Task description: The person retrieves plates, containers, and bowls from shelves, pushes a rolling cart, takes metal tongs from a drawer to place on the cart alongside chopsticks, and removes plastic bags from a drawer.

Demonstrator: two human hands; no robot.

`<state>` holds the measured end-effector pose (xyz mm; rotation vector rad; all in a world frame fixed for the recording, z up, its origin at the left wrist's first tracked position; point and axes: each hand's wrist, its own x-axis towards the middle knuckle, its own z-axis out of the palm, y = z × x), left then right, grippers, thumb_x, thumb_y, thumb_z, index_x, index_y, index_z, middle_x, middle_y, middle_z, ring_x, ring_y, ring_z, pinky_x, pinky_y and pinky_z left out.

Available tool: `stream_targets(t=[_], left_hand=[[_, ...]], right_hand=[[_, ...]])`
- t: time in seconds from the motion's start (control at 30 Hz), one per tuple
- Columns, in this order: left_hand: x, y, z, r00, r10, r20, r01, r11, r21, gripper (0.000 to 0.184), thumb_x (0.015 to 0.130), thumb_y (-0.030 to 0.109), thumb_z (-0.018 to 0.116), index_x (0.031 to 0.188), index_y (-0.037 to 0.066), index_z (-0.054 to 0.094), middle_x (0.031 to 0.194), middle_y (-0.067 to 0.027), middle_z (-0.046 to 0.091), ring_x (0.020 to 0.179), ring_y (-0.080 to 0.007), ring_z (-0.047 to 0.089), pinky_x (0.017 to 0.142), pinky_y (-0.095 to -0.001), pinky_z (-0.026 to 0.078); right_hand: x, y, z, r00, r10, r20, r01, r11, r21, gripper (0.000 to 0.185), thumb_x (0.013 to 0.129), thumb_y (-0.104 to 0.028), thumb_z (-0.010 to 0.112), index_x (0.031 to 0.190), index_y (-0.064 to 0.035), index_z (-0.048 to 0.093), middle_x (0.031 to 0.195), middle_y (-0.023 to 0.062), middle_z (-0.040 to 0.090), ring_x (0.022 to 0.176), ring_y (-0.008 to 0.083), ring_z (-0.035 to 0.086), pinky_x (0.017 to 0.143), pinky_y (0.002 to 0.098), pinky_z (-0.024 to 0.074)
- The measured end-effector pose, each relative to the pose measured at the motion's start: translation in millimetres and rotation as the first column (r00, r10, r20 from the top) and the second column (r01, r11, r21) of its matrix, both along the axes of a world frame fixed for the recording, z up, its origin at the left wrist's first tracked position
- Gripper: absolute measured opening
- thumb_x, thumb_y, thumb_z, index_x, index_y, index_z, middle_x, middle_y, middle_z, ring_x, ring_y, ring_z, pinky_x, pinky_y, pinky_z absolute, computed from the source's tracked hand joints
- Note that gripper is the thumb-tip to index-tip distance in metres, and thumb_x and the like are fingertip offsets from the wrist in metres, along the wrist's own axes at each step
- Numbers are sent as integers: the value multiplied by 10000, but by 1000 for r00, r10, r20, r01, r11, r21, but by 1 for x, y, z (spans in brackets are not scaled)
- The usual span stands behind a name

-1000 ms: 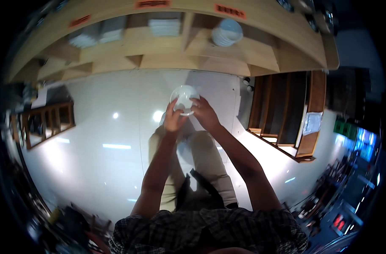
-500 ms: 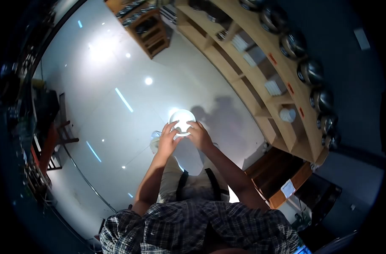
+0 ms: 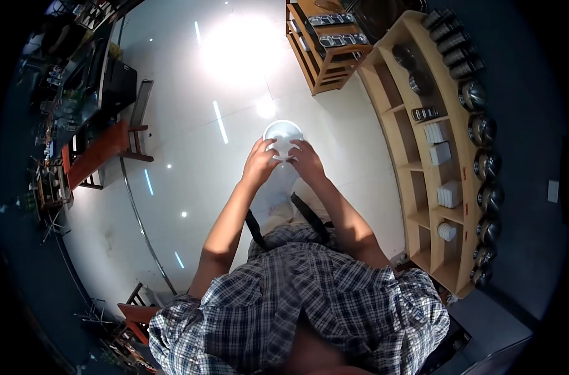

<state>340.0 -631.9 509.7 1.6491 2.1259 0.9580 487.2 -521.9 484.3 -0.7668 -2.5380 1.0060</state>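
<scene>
A round white bowl (image 3: 283, 129) is held out in front of my body, above the pale floor. My left hand (image 3: 258, 164) grips its left side, with the fingers bent over the near rim. On the opposite side my right hand (image 3: 307, 165) holds it the same way. Both thumbs and the undersides of the fingers are partly hidden. Whether one bowl or a small stack is in my hands, I cannot tell.
To the right runs a long wooden shelf (image 3: 410, 167) with stacked white dishes (image 3: 448, 194) and a row of shiny metal pots (image 3: 487, 165) on top. Ahead stands a wooden cart (image 3: 330, 65) with trays. A red-brown bench (image 3: 103, 152) is on the left.
My view has turned, so the shelf and cart now lie farther right and the bench shows more fully. The bowl, still in both hands, appears higher in view, farther from my torso.
</scene>
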Motion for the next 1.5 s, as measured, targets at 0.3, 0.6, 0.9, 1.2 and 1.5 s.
stream_targets(t=[0.3, 0.6, 0.9, 1.2, 1.5], left_hand=[[-133, 168, -20, 987, -160, -27, 160, 987, 7, 165, 659, 101, 764, 778, 71, 654, 1113, -61, 610, 1133, -321, 496, 953, -404, 427], [-246, 306, -6, 909, -411, -68, 405, 910, -84, 179, 681, 133, 754, 823, 70, 665, 1141, -71, 597, 1102, -302, 516, 960, -407, 419], [-332, 430, -47, 648, -758, -80, 754, 652, -72, 222, 682, 132, 735, 892, 85, 682, 1095, -63, 612, 1063, -269, 540, 1013, -387, 382], [-396, 482, -55, 489, -871, -48, 858, 490, -157, 269, 685, 143, 725, 943, 78, 684, 1107, -67, 608, 1126, -269, 507, 1033, -377, 355], [-396, 482, -107, 483, -876, -5, 863, 477, -164, 264, 671, 122, 733, 926, 69, 688, 1138, -49, 600, 1107, -251, 527, 1060, -391, 337]], right_hand=[[-118, 136, -1, 993, -95, 70, 52, 886, 461, 129, 693, -120, 696, 798, -92, 626, 1219, 66, 563, 1286, 256, 390, 1089, 497, 239], [-208, 252, 10, 989, -148, -1, 135, 899, 416, 71, 732, -106, 599, 789, -71, 620, 928, 28, 650, 1157, 220, 518, 1084, 465, 282], [-287, 309, -31, 871, -492, -12, 444, 776, 448, 122, 713, -108, 602, 819, -68, 645, 921, 45, 663, 1086, 226, 573, 1055, 420, 346], [-362, 314, -51, 709, -700, 79, 623, 676, 394, 141, 735, -122, 610, 859, -89, 668, 940, 38, 680, 1082, 198, 583, 1051, 394, 355], [-366, 309, -102, 700, -697, 154, 618, 700, 358, 141, 742, -101, 563, 855, -104, 646, 937, 27, 664, 1070, 195, 582, 1066, 407, 342]])
